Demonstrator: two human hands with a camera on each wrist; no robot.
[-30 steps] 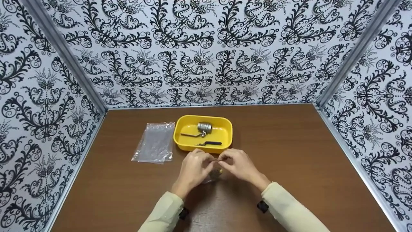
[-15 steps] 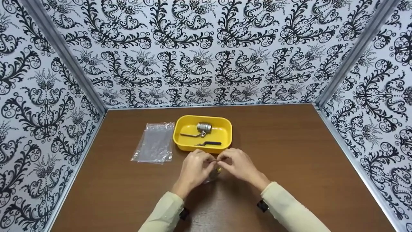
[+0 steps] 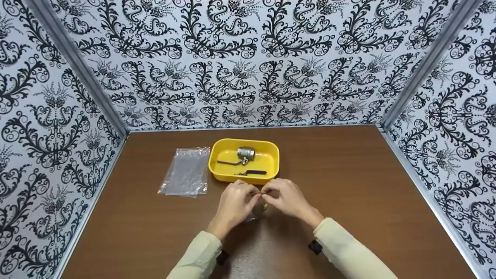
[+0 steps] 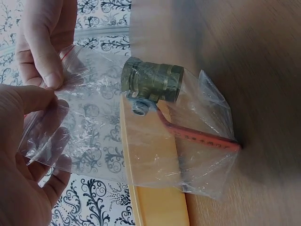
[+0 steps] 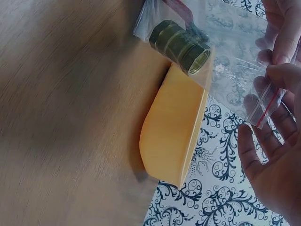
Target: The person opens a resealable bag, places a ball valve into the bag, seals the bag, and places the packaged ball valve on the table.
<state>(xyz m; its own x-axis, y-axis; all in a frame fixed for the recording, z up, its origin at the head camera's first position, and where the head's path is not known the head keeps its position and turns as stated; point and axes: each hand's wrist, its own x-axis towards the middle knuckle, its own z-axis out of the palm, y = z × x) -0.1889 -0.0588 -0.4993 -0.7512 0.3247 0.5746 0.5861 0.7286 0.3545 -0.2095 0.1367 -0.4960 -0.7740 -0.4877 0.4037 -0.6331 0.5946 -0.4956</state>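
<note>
A clear zip bag (image 4: 96, 136) hangs from both hands, with a red line along its top edge. Inside it is a brass ball valve (image 4: 155, 81) with a red lever handle (image 4: 202, 137) that points down to the bag's lower corner. My left hand (image 3: 233, 201) pinches the top edge between thumb and fingers. Right beside it, my right hand (image 3: 287, 197) pinches the same edge, thumbs almost meeting. In the head view the hands hide most of the bag; the right wrist view shows the valve body (image 5: 181, 46) through the film.
Just beyond the hands stands a yellow tray (image 3: 276, 161). It holds a steel ball valve (image 3: 246, 153) with a lever and a dark-handled piece (image 3: 255, 172). Flat empty zip bags (image 3: 186, 172) lie left of the tray on the brown table (image 3: 341, 166). Patterned walls (image 3: 248, 69) enclose the table.
Both hands keep their pinch at the bag's top edge and have barely shifted. The bag with the brass valve sways slightly below them.
</note>
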